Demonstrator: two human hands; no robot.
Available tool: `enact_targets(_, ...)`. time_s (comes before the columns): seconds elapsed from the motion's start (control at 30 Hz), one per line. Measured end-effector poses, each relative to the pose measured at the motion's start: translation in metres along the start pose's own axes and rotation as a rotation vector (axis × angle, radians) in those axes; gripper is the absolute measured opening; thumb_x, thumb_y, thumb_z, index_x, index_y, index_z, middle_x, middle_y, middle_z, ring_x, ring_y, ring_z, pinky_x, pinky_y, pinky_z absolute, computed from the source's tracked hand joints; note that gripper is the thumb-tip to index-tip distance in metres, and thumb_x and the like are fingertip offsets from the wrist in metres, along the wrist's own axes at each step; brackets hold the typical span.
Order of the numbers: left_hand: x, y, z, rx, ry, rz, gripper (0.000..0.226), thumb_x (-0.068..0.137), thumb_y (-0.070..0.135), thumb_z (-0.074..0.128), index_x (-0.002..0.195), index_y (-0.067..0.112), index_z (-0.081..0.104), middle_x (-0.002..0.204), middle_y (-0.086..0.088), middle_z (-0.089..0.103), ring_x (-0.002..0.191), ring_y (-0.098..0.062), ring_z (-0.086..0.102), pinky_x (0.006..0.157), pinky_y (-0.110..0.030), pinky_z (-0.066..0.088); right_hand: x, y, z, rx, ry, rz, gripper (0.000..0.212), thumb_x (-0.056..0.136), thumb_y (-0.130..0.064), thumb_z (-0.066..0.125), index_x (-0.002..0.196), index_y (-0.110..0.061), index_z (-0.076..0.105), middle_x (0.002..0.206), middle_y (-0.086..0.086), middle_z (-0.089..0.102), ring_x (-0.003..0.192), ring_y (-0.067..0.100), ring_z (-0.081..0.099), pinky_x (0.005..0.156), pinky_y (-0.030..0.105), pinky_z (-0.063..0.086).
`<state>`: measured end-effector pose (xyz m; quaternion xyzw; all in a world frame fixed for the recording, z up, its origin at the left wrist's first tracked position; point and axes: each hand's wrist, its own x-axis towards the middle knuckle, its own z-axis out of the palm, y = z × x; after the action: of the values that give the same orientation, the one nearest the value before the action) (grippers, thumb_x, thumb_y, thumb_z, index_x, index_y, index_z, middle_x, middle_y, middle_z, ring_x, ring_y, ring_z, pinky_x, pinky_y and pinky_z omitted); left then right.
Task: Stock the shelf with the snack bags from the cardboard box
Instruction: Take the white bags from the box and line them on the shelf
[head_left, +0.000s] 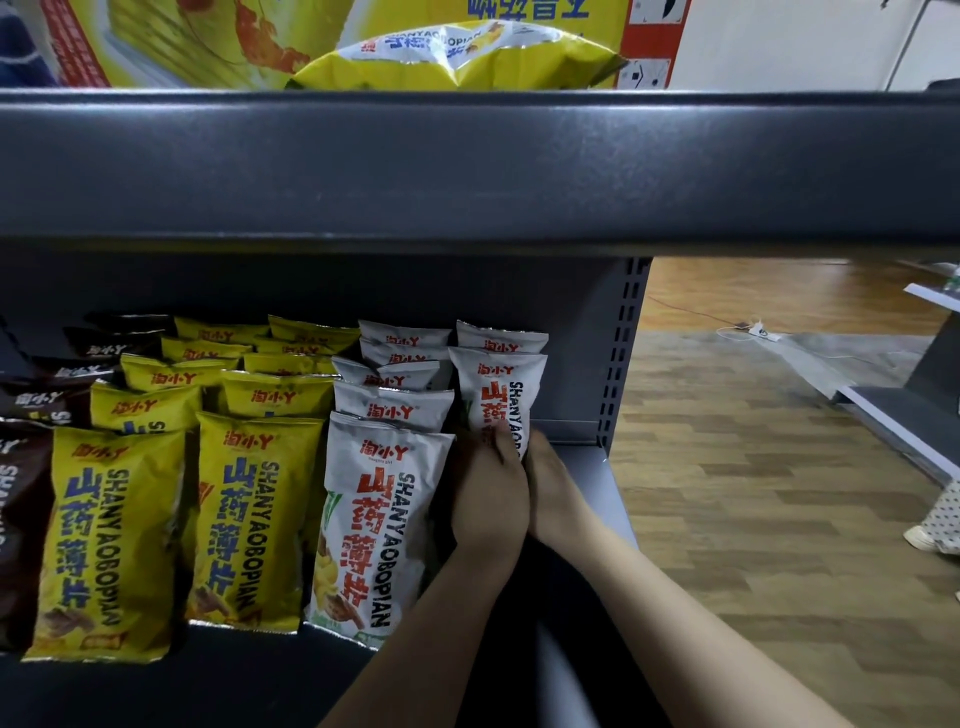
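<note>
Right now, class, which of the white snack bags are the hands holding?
The front white bag of the rightmost row, beside the shelf upright. Both hands grip its lower end; the other white bags stand untouched to its left.

yellow bags (244, 509), white bags (379, 519), grey shelf (467, 171)
</note>
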<state>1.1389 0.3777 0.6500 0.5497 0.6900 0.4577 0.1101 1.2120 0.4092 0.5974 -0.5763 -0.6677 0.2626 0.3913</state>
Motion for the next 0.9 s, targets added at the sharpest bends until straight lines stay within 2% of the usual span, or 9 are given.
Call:
enact_targets(0.07, -0.005, 0.000, -0.001, -0.008, -0.094, -0.056, 0.046, 0.099, 0.035, 0.040, 0.130, 0.001, 0.044, 0.126, -0.016, 0.056, 0.118, -0.025, 0.053, 0.092, -0.027, 0.036, 0.004, 0.004, 0.004, 0.035, 0.046, 0.008, 0.072, 0.078, -0.079, 0.038, 0.127, -0.026, 0.048, 0.124, -0.004, 0.058, 0.120, 0.017, 0.052, 0.098, 0.044, 0.045)
enact_targets(0.13, -0.007, -0.004, 0.001, -0.001, -0.065, -0.025, 0.050, 0.097, 0.035, 0.042, 0.132, -0.001, 0.042, 0.128, -0.019, 0.054, 0.120, -0.028, 0.052, 0.094, -0.029, 0.038, 0.006, 0.012, 0.006, 0.081, 0.079, 0.006, 0.077, 0.077, -0.083, 0.030, 0.123, -0.026, 0.052, 0.120, -0.005, 0.061, 0.118, 0.015, 0.055, 0.097, 0.043, 0.046)
enact_targets(0.37, -0.019, -0.008, -0.007, 0.029, -0.074, 0.058, 0.057, 0.091, 0.028, 0.045, 0.142, 0.005, 0.031, 0.125, -0.016, 0.055, 0.116, -0.029, 0.055, 0.093, -0.032, 0.043, -0.021, -0.014, -0.003, 0.088, 0.076, 0.016, 0.045, 0.081, -0.050, 0.045, 0.109, -0.018, 0.060, 0.106, 0.001, 0.066, 0.102, 0.014, 0.060, 0.092, 0.036, 0.048)
enact_targets(0.47, -0.030, -0.009, -0.012, 0.049, -0.076, 0.104, 0.061, 0.082, 0.024, 0.047, 0.137, 0.001, 0.037, 0.119, -0.018, 0.056, 0.109, -0.032, 0.057, 0.087, -0.035, 0.046, -0.035, -0.016, -0.006, 0.173, 0.090, 0.023, 0.012, 0.092, -0.025, 0.049, 0.097, -0.022, 0.059, 0.091, -0.010, 0.063, 0.083, -0.007, 0.059, 0.081, 0.017, 0.049)
enact_targets(0.57, -0.045, -0.006, -0.021, 0.027, -0.085, 0.165, 0.066, 0.078, 0.024, 0.034, 0.139, -0.001, 0.035, 0.128, -0.019, 0.051, 0.117, -0.033, 0.050, 0.096, -0.038, 0.042, -0.048, -0.017, -0.012, 0.055, 0.165, 0.026, 0.029, 0.089, -0.015, 0.042, 0.070, -0.025, 0.063, 0.073, -0.006, 0.063, 0.066, 0.001, 0.056, 0.069, 0.024, 0.046)
enact_targets(0.63, -0.055, -0.007, -0.026, 0.004, -0.149, 0.221, 0.075, 0.072, 0.032, 0.016, 0.137, 0.001, 0.039, 0.133, -0.016, 0.048, 0.125, -0.030, 0.045, 0.104, -0.038, 0.038, -0.060, -0.021, -0.013, -0.064, 0.194, -0.021, 0.016, 0.078, -0.026, 0.042, 0.078, -0.035, 0.056, 0.082, -0.005, 0.060, 0.071, 0.000, 0.055, 0.070, 0.020, 0.046)
enact_targets(0.7, -0.061, -0.011, -0.032, 0.017, -0.211, 0.271, 0.072, 0.075, 0.034, 0.013, 0.131, 0.005, 0.046, 0.129, -0.013, 0.052, 0.123, -0.029, 0.047, 0.102, -0.038, 0.040, -0.073, -0.026, -0.015, -0.037, 0.192, -0.002, 0.023, 0.075, -0.029, 0.040, 0.095, -0.027, 0.052, 0.097, 0.004, 0.058, 0.087, 0.011, 0.057, 0.079, 0.025, 0.047)
enact_targets(0.8, -0.067, -0.016, -0.048, 0.057, -0.294, 0.328, 0.043, 0.090, 0.024, 0.034, 0.129, 0.011, 0.049, 0.126, -0.009, 0.054, 0.119, -0.026, 0.049, 0.093, -0.037, 0.043, -0.085, -0.032, -0.019, 0.006, 0.243, 0.063, 0.025, 0.081, -0.024, 0.047, 0.094, -0.007, 0.059, 0.098, 0.014, 0.063, 0.095, 0.031, 0.060, 0.078, 0.036, 0.047)
enact_targets(0.9, -0.072, -0.023, -0.064, 0.066, -0.348, 0.371, 0.038, 0.090, 0.016, 0.046, 0.127, 0.013, 0.051, 0.126, -0.009, 0.054, 0.118, -0.027, 0.051, 0.086, -0.039, 0.045, -0.097, -0.037, -0.022, -0.151, 0.249, 0.120, 0.013, 0.088, -0.011, 0.053, 0.093, -0.005, 0.062, 0.091, 0.013, 0.065, 0.088, 0.030, 0.060, 0.071, 0.037, 0.046)
